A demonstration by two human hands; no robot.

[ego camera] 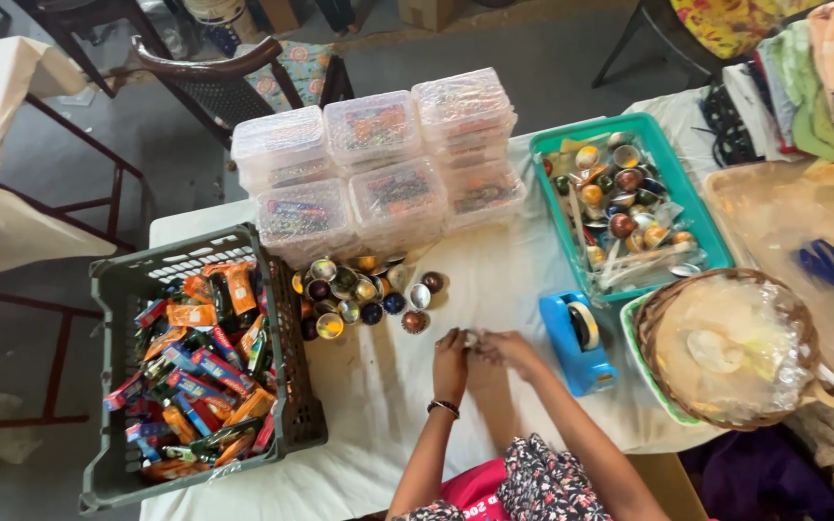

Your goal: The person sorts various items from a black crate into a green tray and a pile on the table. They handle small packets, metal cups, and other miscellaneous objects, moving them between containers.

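My left hand (450,363) and my right hand (512,351) meet over the white tablecloth (494,280), fingertips pinched together on a small pale item (472,339) too small to identify. A dark bracelet circles my left wrist. A cluster of small shiny round capsules (364,292) lies just beyond my hands to the left. A blue tape dispenser (579,342) stands right beside my right hand.
A grey crate (113,386) of colourful wrapped packets sits left. Stacked clear lidded boxes (378,164) stand at the back. A teal tray (702,217) of capsules and a wicker basket (663,318) holding clear plastic lie right. Blue scissors (825,262) rest on a beige tray. Wooden chairs stand behind.
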